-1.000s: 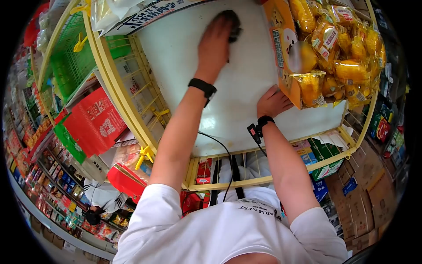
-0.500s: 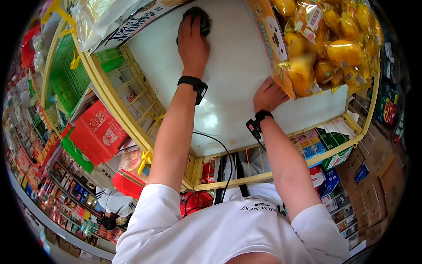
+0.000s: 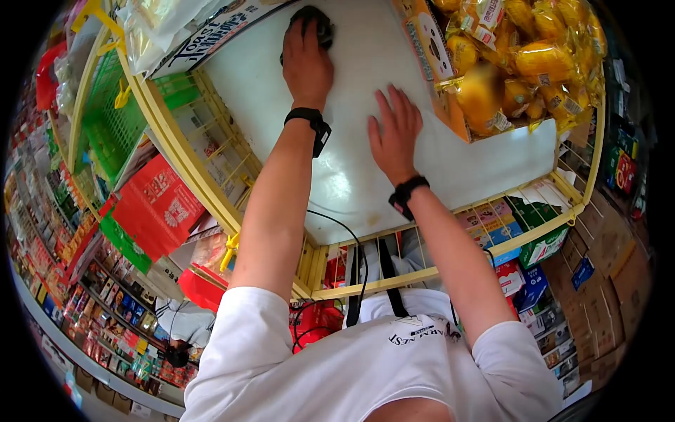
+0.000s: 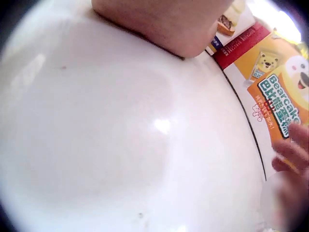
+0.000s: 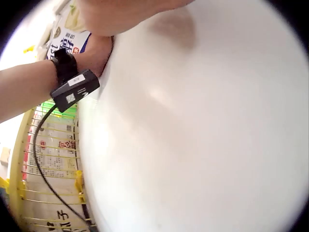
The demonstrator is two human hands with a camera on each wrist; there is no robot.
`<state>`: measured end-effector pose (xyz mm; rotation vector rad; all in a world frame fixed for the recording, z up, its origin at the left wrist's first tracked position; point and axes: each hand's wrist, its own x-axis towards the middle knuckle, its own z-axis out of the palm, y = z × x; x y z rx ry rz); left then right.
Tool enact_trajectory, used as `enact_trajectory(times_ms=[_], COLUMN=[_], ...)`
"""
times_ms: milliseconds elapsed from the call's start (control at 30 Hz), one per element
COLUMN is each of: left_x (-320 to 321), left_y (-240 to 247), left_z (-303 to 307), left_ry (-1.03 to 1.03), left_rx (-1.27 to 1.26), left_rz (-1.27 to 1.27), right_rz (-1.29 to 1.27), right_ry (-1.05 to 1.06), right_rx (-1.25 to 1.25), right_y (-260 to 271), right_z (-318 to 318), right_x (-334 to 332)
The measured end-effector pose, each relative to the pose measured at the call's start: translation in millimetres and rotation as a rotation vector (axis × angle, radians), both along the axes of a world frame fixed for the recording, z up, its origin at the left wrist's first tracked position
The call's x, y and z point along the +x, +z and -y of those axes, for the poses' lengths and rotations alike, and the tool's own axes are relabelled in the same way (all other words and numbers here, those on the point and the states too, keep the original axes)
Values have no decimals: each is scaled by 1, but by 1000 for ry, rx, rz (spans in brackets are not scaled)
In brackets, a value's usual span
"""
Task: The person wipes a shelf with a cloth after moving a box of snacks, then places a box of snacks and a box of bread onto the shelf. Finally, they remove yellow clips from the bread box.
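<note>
My left hand [image 3: 308, 70] lies over a bunched dark cloth [image 3: 324, 32] on the white board [image 3: 358, 42], at the far end beside a toast carton [image 3: 204, 46]. Its fingers grip the cloth, which pokes out on both sides of them. My right hand [image 3: 397, 133] is over the middle of the same board, fingers extended and thumb apart, holding nothing. To its right stands the orange Bearcake box [image 3: 450, 112], full of wrapped yellow cakes [image 3: 545, 63]. In the left wrist view, the fingers [image 4: 292, 150] of my right hand appear before the box's printed side.
A yellow wire rack frame [image 3: 190, 158] surrounds the board. Left of it are a green basket [image 3: 112, 105] and a red carton [image 3: 158, 204]. A black cable [image 3: 351, 235] runs over the board's near edge. Cardboard boxes [image 3: 583, 295] stand on the right.
My right hand has left the Bearcake box's corner and moved leftward over the board. My left hand shifted left with the cloth, then stayed nearly in place.
</note>
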<state>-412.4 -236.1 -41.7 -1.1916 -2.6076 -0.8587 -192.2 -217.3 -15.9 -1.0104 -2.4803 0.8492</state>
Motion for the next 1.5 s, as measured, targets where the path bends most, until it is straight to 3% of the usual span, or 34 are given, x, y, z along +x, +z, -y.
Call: enact_trajectory(times_ms=[67,167,467,667,800,933,1067,1200,1333,1367,1400,1500], left_x=[0,0,-8,-23,-1,-25,-28,-24,-19,-21,-23,-32], left_y=[1,1,7,21,23,33,33,43,50,48,50,40], left_z=[0,0,-4,-38,-27,-36,-50,-8,52,66,68,59], left_ry=[3,11,-8,-141,-371,-506,-328,-508,-367,-219,-70,19], left_rx=[6,-14,-72,-72,-132,-226,-380,-355,-435,-454,-468,-453], left_rz=[2,-9,13,-50,-25,-233,-219,-156,-47,-41,-34,-100], right_rz=[52,137,223,175,199,229,196,211,190,185,186,171], right_ry=[145,236,260,260,266,270,256,245,238,241,234,235], right_rx=[199,280,298,296,310,285,237,227,206,217,218,232], right_y=[-7,-15,-26,-28,-30,-27,-24,-25,-24,-25,-25,-26], right_z=[-23,-51,-55,-57,-57,-56,-57,-55,-55,-57,-58,-56], right_x=[-34,-63,-66,-66,-64,-65,-65,-66,-63,-65,-66,-65])
